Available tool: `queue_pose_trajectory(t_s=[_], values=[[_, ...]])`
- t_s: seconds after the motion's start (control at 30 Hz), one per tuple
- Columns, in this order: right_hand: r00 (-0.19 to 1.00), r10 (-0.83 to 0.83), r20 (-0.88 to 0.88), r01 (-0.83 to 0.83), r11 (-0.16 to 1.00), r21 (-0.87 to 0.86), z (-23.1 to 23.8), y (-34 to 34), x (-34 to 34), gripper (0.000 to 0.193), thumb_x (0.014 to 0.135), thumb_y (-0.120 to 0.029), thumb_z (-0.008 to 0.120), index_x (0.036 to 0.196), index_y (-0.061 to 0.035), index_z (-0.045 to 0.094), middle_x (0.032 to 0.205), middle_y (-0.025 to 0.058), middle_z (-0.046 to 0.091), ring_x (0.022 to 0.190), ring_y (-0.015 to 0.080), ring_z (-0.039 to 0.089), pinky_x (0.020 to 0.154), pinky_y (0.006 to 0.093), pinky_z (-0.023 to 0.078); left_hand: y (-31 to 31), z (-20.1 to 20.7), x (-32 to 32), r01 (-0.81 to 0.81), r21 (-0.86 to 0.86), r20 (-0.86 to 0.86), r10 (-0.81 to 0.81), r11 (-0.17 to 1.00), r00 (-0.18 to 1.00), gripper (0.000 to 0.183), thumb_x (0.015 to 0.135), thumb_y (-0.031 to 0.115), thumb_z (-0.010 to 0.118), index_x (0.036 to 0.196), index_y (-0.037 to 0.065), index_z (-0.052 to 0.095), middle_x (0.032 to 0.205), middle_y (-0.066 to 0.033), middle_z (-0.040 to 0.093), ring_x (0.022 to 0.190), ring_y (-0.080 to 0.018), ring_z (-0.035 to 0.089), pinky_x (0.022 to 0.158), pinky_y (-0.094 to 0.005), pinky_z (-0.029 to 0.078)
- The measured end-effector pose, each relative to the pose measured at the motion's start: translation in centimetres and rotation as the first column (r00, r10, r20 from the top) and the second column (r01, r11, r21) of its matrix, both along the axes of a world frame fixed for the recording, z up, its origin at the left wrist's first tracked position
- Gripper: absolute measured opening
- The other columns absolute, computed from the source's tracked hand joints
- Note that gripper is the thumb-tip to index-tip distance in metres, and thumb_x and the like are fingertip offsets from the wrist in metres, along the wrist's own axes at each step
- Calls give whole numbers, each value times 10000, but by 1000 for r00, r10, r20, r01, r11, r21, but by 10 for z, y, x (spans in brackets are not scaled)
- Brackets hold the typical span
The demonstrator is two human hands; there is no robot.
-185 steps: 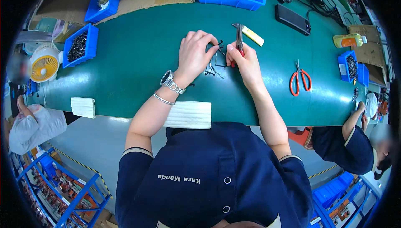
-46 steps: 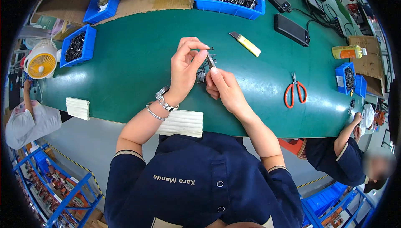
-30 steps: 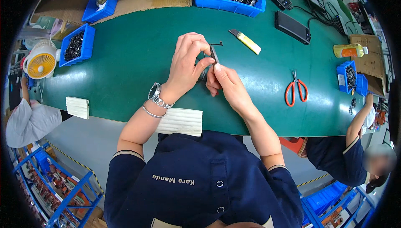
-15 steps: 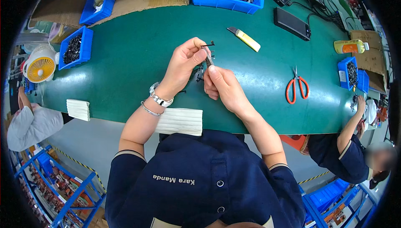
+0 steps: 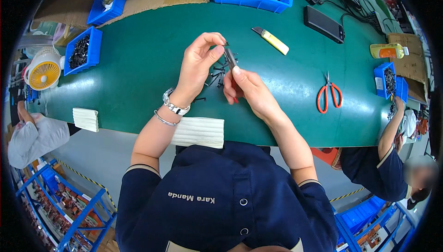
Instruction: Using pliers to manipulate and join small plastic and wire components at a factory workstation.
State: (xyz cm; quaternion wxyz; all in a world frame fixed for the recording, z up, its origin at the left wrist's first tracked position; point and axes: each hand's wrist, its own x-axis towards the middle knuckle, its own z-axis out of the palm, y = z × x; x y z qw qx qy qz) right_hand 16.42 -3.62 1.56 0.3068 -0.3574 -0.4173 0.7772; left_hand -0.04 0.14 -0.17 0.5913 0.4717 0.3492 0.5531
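Observation:
My left hand [image 5: 197, 63] is closed in a pinch, its thumb and index finger on a small black part [image 5: 226, 44]. My right hand [image 5: 247, 88] is wrapped round a slim grey metal tool with a red end [image 5: 230, 59]. The tool's tip points away from me and meets the left fingertips; most of its grip is hidden in my palm. Several loose black parts [image 5: 213, 77] lie on the green table beneath and between my hands.
A yellow utility knife [image 5: 274, 42] and red-handled scissors [image 5: 329, 95] lie to the right. Blue bins [image 5: 251, 2] of black parts stand around the table. A black power bank [image 5: 324, 23], a white ribbed pad [image 5: 198, 132] and a fan [image 5: 44, 72] are near. A co-worker [image 5: 376, 169] sits at right.
The black part stuck out past my left fingertips earlier; now less of it shows. My left hand has lifted slightly away, and the tool now shows more of its length.

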Motion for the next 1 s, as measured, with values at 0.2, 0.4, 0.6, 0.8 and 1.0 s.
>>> queue_pose_trajectory(t_s=[0.2,0.4,0.6,0.8,1.0], values=[[990,-142,2,141,985,95,8,2,-1,282,996,-287,471,865,-39,503,715,14,454,703,143,515,661,277,414,0,-6,0,181,-106,224,-154,978,962,119,946,192,581,994,101,522,986,-29,542,1001,-138,517,852,-291,441],[974,-218,-65,224,969,104,4,2,0,174,958,-184,549,868,-35,546,705,8,540,665,100,529,629,252,415,-7,1,5,298,-179,303,-236,937,923,180,944,206,581,1047,76,511,971,-29,559,915,-125,557,819,-273,486],[978,-210,-15,210,965,158,3,2,1,231,975,-224,513,847,-35,545,699,10,546,653,98,523,612,254,410,-7,3,4,302,-184,265,-248,935,932,222,932,166,600,1106,56,517,975,-35,577,910,-118,570,830,-256,483],[886,-274,374,107,906,410,3,3,3,406,1013,-326,404,803,-12,553,608,32,497,579,126,499,544,290,398,-2,7,-1,49,-153,134,-29,987,991,155,885,41,637,1034,14,603,1009,-41,615,950,-119,615,834,-229,485],[799,-320,509,-2,845,535,0,3,2,447,1020,-343,371,795,-6,560,575,37,471,545,126,464,518,294,375,-2,10,-3,-26,-84,-24,24,996,999,139,878,45,649,1013,31,619,962,-3,620,894,-62,574,798,-195,457]])
